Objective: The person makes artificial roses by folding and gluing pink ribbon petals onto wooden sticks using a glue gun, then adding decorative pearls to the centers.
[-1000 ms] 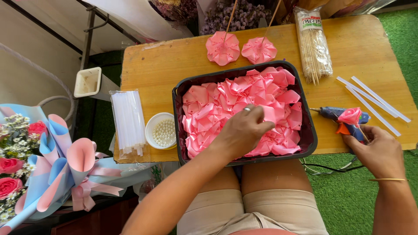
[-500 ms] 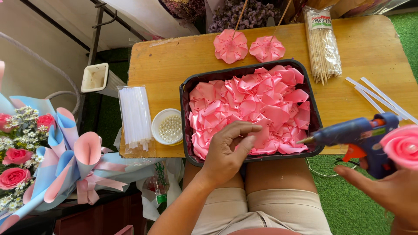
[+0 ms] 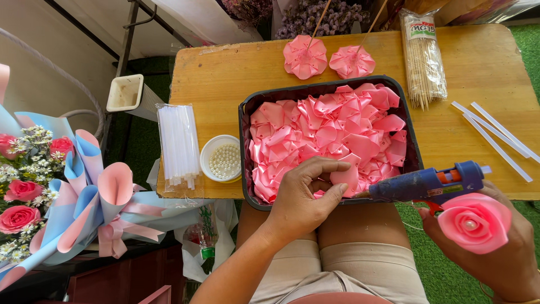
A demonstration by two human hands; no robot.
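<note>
- The left hand [image 3: 301, 200], low in the middle, pinches a pink ribbon petal [image 3: 344, 177] in its fingers over the black tray [image 3: 245, 112].
- The right hand [image 3: 500, 247], lower right, grips a blue glue gun [image 3: 427, 183] and a pink ribbon rose [image 3: 474, 221].

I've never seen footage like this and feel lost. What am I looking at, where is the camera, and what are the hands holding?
There is no machine here: a seated person wears a camera on the head, looking down at their own lap and a wooden table. The left hand pinches a pink petal over a dark tray full of such petals. The right hand holds a blue glue gun and a finished pink rose. On the table lie two flat pink flowers, a skewer pack, glue sticks and a bowl of pearls. A bouquet lies at the left.
</note>
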